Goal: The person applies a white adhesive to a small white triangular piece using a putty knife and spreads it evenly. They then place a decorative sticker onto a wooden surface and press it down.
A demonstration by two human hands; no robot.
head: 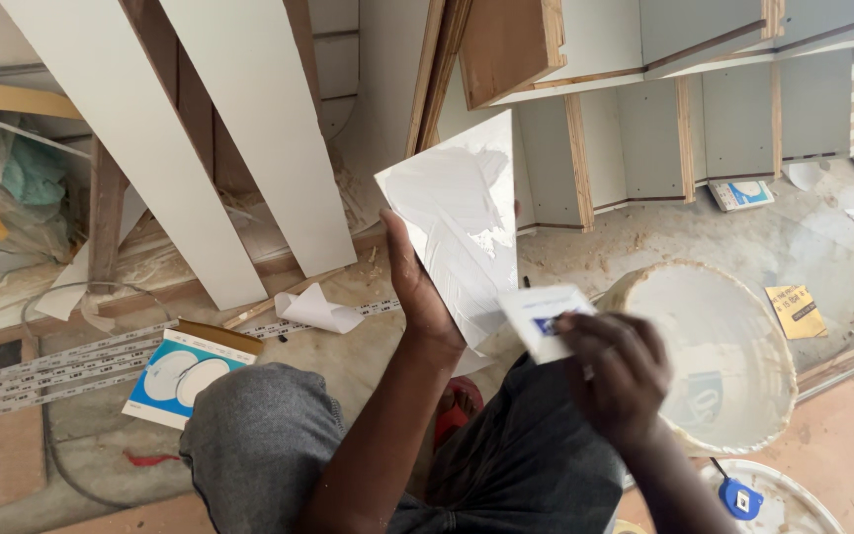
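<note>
My left hand (417,292) holds up a flat white panel piece (462,213), wet with streaks of white glue, gripping it along its lower left edge. My right hand (615,371) pinches a small white card (544,318) with a blue mark, its edge resting against the panel's lower right corner. A large white bucket (743,297) of white glue stands just right of my right hand. My knees in grey trousers (269,435) are below.
White laminated boards (190,138) lean at the left. Plywood cabinet parts (644,129) stand behind. A blue and white box (185,376) and perforated strips (42,376) lie on the floor at left. A bucket lid (793,504) with a blue tape measure (738,497) sits at bottom right.
</note>
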